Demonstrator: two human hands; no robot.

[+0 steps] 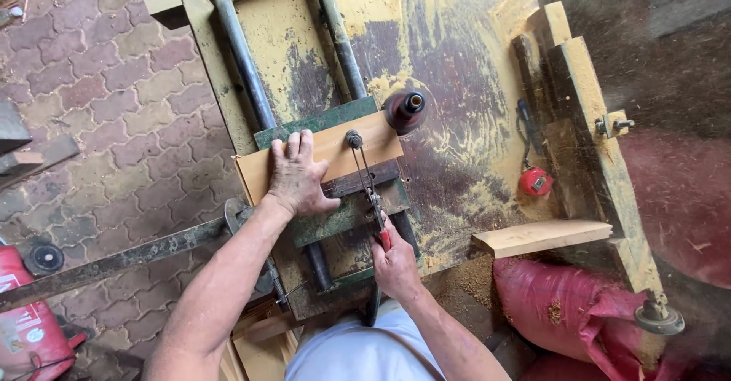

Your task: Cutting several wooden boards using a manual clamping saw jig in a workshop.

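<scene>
**Board clamped on the sliding carriage, right at the cutter**

Biggest thing first: the yellow, sawdust-caked machine counter (464,122) fills most of the view, brick floor off at 9 o'clock. On it sits the green sliding carriage (346,217) on two dark rails. Across the carriage lies a pale wood board (327,156), its 3 o'clock end just beside the spinning cutter head (405,109). The left hand (295,175) lies flat and spread on the board, pressing it down. The right hand (394,263) at 6 o'clock is closed around the red-tipped clamp lever (373,198). Looks to me like the end-shaping step; the next push needs steady pressure and fingers well clear of that cutter. A red tape measure (535,181) sits at 3 o'clock.
</scene>
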